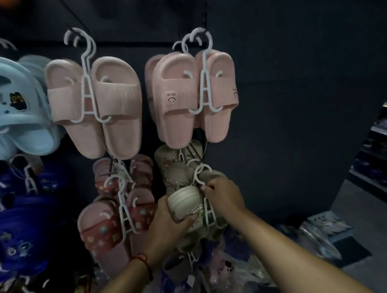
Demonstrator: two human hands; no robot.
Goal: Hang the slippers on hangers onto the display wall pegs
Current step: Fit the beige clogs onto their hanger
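Hanging in hand: a beige pair of slippers [185,206] on a white hanger [208,209], held low in front of the dark display wall [297,96], below the pink rows.
Left hand: the left hand [169,223] wraps the toe of the near beige slipper, fingers curled round it from beneath, thumb across its front.
Right hand: the right hand [224,197] grips the hanger's stem just under its hook [200,171], fingers closed on the plastic.
Hook and peg: the hook sits close to the dark peg [191,153] that sticks out from under the pink pair; whether it has caught the peg I cannot tell, as blur and shadow hide the contact.
Done so far: two pink pairs hang on the upper row, the plain pink pair [95,106] to the left and the smile pink pair [194,97] to the right; light blue slippers [13,115] hang at far left, dark blue slippers [17,227] below them, and red patterned slippers [115,217] in the lower middle. Another beige pair [171,167] appears hung behind the one in hand.
Left to do: seating this hook and letting go; loose stock in plastic bags [228,276] lies on the floor below, so more pairs likely remain.
Judgement: well along on this section of the wall, not finished.
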